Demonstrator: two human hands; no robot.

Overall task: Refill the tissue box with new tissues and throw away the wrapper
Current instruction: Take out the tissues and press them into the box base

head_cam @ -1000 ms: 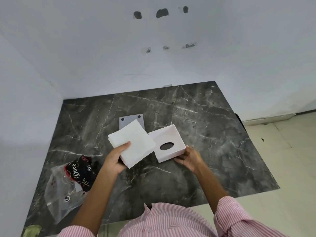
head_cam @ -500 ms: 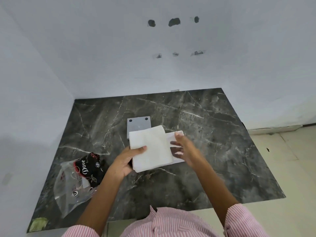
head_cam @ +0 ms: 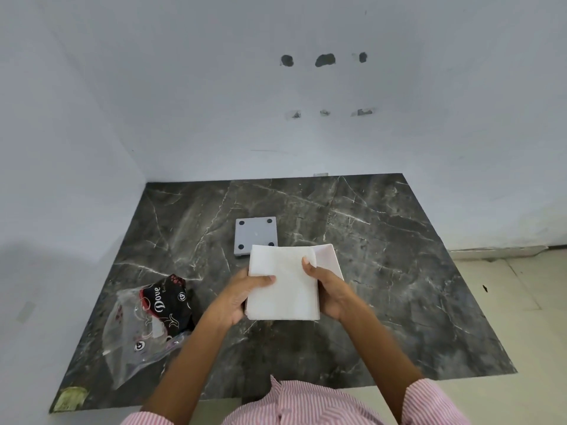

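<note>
A thick stack of white tissues point(head_cam: 283, 283) is held above the dark marble table point(head_cam: 383, 271), both hands on it. My left hand point(head_cam: 237, 297) grips its left edge with the thumb on top. My right hand point(head_cam: 329, 289) grips its right edge. The white tissue box point(head_cam: 329, 258) lies under the stack, only its right part showing. The box's grey base plate point(head_cam: 255, 235) lies flat just behind. The empty clear and black "Dove" wrapper point(head_cam: 150, 320) lies crumpled at the table's front left.
White walls close the table at the back and left. The table's right and front edges drop to a pale tiled floor point(head_cam: 521, 302). A yellowish scrap point(head_cam: 72, 398) sits at the front left corner.
My right hand left the tissue box and took hold of the stack's right edge. The stack swung right and now covers most of the box.
</note>
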